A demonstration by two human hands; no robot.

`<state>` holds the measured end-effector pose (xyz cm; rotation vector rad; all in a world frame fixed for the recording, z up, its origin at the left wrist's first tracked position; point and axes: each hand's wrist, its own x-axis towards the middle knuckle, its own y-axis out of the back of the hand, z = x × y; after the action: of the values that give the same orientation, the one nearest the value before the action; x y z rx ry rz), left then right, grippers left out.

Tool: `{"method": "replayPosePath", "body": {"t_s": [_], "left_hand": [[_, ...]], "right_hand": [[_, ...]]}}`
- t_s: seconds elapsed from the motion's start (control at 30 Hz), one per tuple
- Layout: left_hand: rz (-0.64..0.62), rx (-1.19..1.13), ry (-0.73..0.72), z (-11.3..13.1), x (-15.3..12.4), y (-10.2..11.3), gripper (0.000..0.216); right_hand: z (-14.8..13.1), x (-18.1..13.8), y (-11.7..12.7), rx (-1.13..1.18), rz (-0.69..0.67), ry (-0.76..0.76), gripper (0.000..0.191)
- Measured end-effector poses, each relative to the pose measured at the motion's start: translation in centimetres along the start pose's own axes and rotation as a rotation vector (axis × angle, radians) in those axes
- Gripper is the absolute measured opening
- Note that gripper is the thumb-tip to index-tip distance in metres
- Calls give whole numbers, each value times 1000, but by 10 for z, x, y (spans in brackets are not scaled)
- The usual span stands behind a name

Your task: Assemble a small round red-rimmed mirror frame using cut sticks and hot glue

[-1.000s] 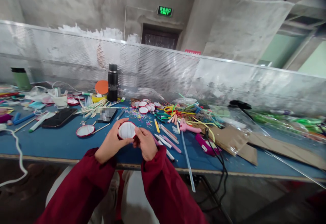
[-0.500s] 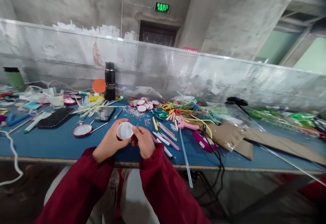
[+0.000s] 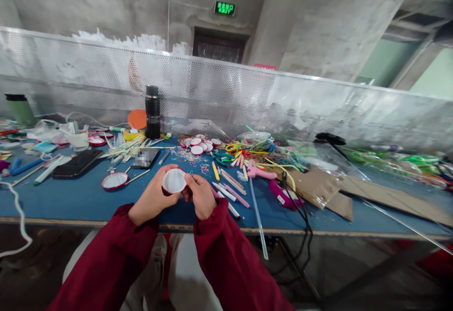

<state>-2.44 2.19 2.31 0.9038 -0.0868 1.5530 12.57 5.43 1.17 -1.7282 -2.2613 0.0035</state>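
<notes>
Just above the table's front edge, a small round white disc with a red rim (image 3: 174,180) is held, its pale face turned up. My left hand (image 3: 153,195) wraps round its left side, with the thumb along the lower rim. At the right rim, the fingers of my right hand (image 3: 201,195) pinch the edge; their tips are partly hidden. To the left on the table lies a similar, larger-looking red-rimmed disc (image 3: 115,180), with a thin wooden stick (image 3: 138,177) beside it. Several smaller red-rimmed discs (image 3: 197,150) are piled farther back.
Markers (image 3: 226,192) lie right of my hands, near a pink glue gun (image 3: 261,171) and a glue stick (image 3: 258,219). Behind are colourful small rubber bands (image 3: 187,155), wooden sticks (image 3: 122,147) and a black bottle (image 3: 153,113). A dark phone (image 3: 78,163) lies left; cardboard (image 3: 313,186) lies right.
The disc has turned very slightly in my hands, and its face shows a little wider. Both hands keep nearly the same place, and the things on the table have not moved.
</notes>
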Motion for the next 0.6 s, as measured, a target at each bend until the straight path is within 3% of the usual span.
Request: {"method": "replayPosePath", "body": {"t_s": [0.13,0.33,0.5,0.6], "left_hand": [[-2,-23,10,-2,0,0,65],[17,-90,66,-5,-2,2,92],[12,-339,214,1,-3,1,70],[42,-346,246,3,-1,1,53]], "right_hand": [[0,0,-1,22,2,2,48],[1,0,-1,23,11,31,48],[0,0,-1,-18,-1,35,47],[-2,-2,-1,-48,-22,30,46]]}}
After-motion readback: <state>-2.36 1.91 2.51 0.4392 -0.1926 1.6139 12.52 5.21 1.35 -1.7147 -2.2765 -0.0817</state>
